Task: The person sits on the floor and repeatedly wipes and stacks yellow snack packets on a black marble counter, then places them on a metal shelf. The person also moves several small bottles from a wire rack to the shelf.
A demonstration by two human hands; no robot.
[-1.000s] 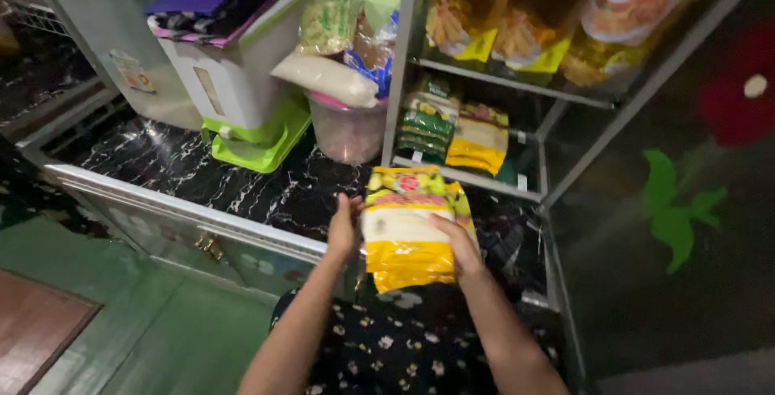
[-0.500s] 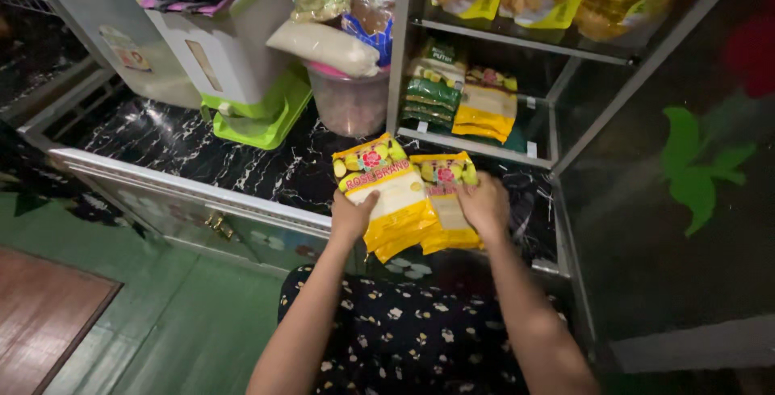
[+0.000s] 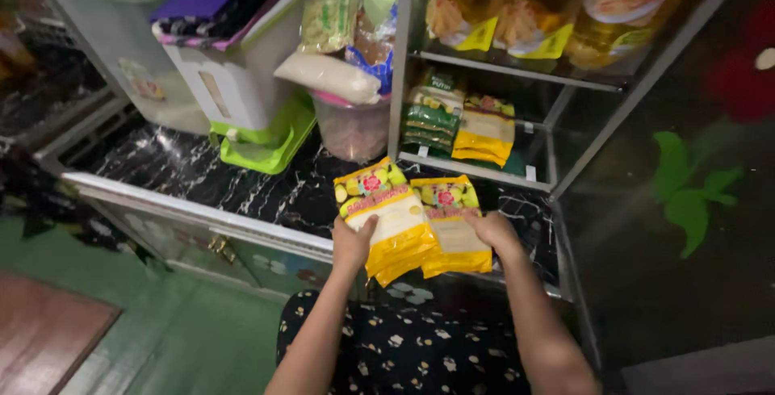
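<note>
1. Looking down from a head-worn camera, the view shows a person's two bare arms reaching forward, each hand gripping its own yellow packet.
2. The left hand is closed on the lower left edge of the left yellow packet, thumb on its front, holding it tilted with its top leaning left.
3. The right hand is closed on the right edge of the right yellow packet, fingers curled over its front.
4. The two packets sit side by side, their inner edges overlapping slightly, held just above or resting on the black marble-patterned countertop; which of the two cannot be told.
5. As a judgement of progress: both packets are in hand and separated into a pair, but neither has been set on the metal shelf rack ahead, so any placing is not yet done.
6. The rack's lower shelf already holds similar goods: a stack of yellow packets beside a stack of green packets. The shelf above carries larger yellow pouches.
7. To the left on the countertop stand a clear plastic tub topped with bagged goods, and a white and green dispenser box.
8. The room is dim. A green floor lies below the cabinet, and the person wears dark floral-print clothing.
</note>
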